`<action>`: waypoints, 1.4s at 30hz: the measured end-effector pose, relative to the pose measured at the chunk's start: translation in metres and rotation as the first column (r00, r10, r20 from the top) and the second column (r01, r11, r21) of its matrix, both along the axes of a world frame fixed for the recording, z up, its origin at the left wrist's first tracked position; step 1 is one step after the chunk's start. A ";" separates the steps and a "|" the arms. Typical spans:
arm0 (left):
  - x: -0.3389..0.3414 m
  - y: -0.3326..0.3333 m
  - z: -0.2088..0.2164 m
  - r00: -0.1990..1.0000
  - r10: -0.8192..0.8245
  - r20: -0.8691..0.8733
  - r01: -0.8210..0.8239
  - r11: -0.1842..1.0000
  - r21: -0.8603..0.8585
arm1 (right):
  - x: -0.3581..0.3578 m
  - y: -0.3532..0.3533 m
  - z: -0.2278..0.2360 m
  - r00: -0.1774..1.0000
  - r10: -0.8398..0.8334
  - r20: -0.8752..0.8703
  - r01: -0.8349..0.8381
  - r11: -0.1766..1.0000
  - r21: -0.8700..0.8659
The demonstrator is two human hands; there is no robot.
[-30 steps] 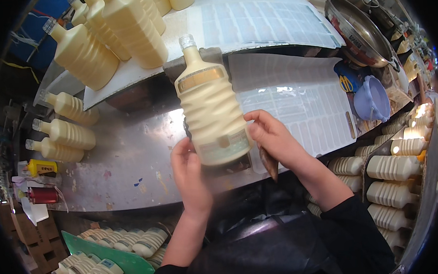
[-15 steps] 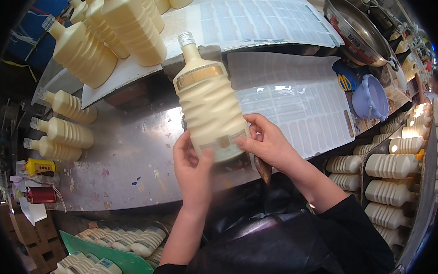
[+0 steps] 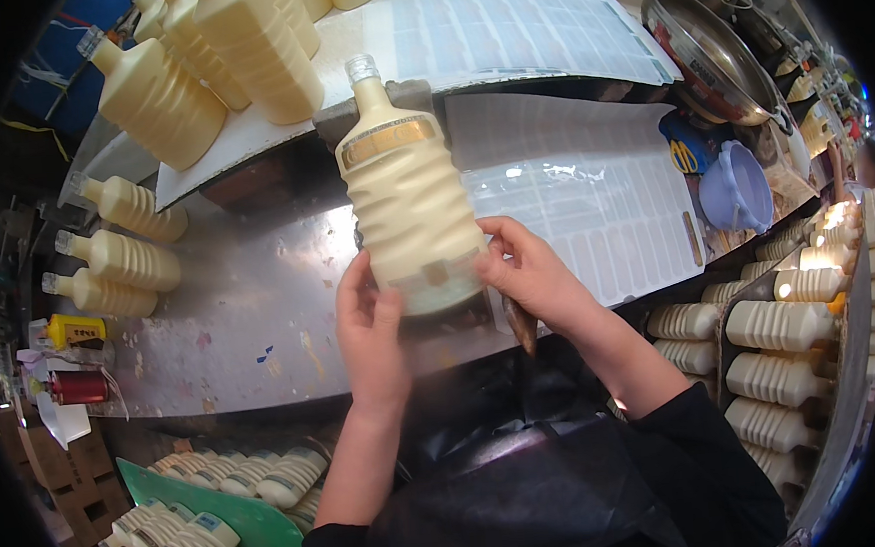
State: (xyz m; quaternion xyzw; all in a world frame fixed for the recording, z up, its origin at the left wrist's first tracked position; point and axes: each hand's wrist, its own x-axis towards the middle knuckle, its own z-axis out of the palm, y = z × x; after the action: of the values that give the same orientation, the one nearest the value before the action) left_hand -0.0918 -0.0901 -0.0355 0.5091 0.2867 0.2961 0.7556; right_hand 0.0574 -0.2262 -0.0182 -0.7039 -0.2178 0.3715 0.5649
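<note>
A cream-coloured ribbed bottle [image 3: 414, 210] with a clear threaded neck stands out over the metal table, its neck pointing away from me. A gold band label lies across its shoulder and a pale band with a small emblem runs near its base. My left hand [image 3: 368, 323] grips the lower left side, fingers partly behind the bottle. On the lower right side, my right hand [image 3: 526, 273] is closed with the thumb near the label band. A brown pointed piece [image 3: 521, 327] shows below my right hand. Behind the bottle's shoulder is a grey block [image 3: 427, 102].
Translucent label sheets [image 3: 593, 199] lie right of the bottle, with another sheet [image 3: 523, 33] on the raised white board. Cream bottles [image 3: 254, 59] stand far left; others lie on the table's left. A lilac bucket [image 3: 735, 190] and metal pan [image 3: 714, 46] sit right. Bottle crates flank me.
My right thumb has shifted off the lower label band toward the bottle's edge, and the left thumb sits farther from the base. The whole view has shifted slightly.
</note>
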 end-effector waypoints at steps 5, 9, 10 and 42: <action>0.001 -0.003 0.001 1.000 0.005 -0.006 -0.005 1.000 0.022 | -0.003 -0.004 -0.002 1.000 -0.007 0.022 0.007 1.000 0.008; 0.001 -0.002 -0.001 0.998 0.011 -0.064 -0.007 0.998 0.070 | -0.005 -0.003 -0.007 0.996 -0.021 0.087 0.019 1.000 0.023; 0.001 -0.002 -0.001 0.998 0.012 -0.060 -0.008 0.998 0.067 | -0.005 -0.003 -0.005 0.997 -0.009 0.073 0.008 1.000 0.021; 0.006 -0.003 0.001 0.995 0.033 -0.095 -0.024 0.995 0.093 | -0.008 0.001 0.005 0.998 -0.002 0.059 0.004 0.999 -0.035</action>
State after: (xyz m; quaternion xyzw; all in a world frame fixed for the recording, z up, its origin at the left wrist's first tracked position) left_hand -0.0854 -0.0934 -0.0343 0.5526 0.3160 0.2949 0.7126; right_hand 0.0491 -0.2255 -0.0133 -0.7245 -0.2269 0.3535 0.5464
